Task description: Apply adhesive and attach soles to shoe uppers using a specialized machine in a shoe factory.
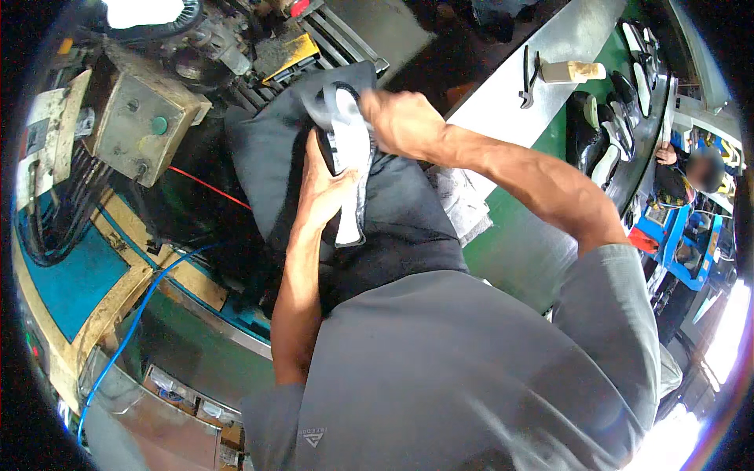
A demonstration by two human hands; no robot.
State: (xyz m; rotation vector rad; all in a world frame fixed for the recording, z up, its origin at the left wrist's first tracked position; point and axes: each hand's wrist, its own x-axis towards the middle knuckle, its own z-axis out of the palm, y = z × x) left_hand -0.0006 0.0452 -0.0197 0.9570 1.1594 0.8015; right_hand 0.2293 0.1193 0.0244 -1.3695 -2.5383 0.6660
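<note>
A black-and-white shoe [351, 145] stands out against the dark trousers over my lap, its long white side facing up. My left hand [320, 191] is closed around the shoe's middle, with the thumb across the white part. At the shoe's far end is my right hand [404, 124], its fingertips smeared by motion. Whether those fingers hold anything is not visible.
To the left stands a grimy control box [145, 122] with a green button, and a blue hose [135, 314] runs below it. On the metal bench lie a wrench [528, 82] and a bottle [567, 72]. Several shoes [616, 129] line the right side, near another person [671, 177].
</note>
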